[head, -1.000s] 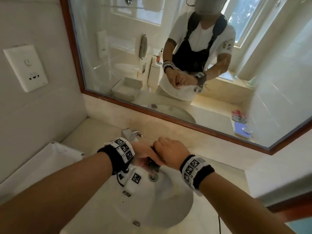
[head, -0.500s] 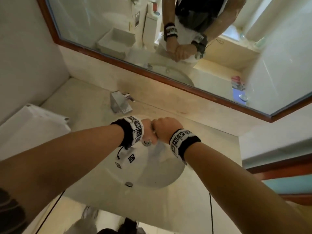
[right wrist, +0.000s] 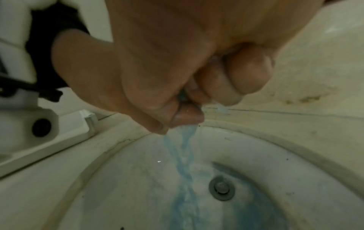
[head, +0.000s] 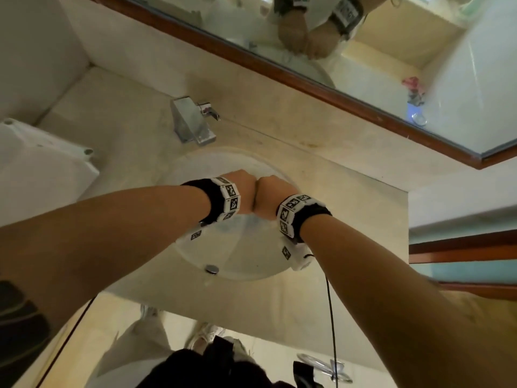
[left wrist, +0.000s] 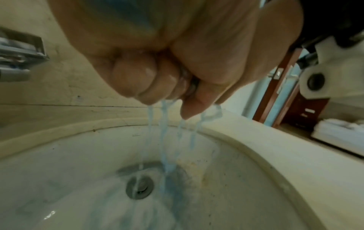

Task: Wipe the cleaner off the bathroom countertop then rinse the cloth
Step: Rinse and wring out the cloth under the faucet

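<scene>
2 fists meet knuckle to knuckle above the sink basin: the left hand and the right hand are each curled tight, thumbs pressed down, squeezing the cloth between them. Only a sliver of dark, wet fabric shows between the fingers in the left wrist view, and a small bluish patch in the right wrist view; the rest is hidden inside the fists. Blue-tinted water runs in thin streams from both fists and lands near the drain, staining the white bowl blue. Beige countertop surrounds the basin. Behind it stands a chrome faucet, below a wood-framed mirror reflecting both hands.
</scene>
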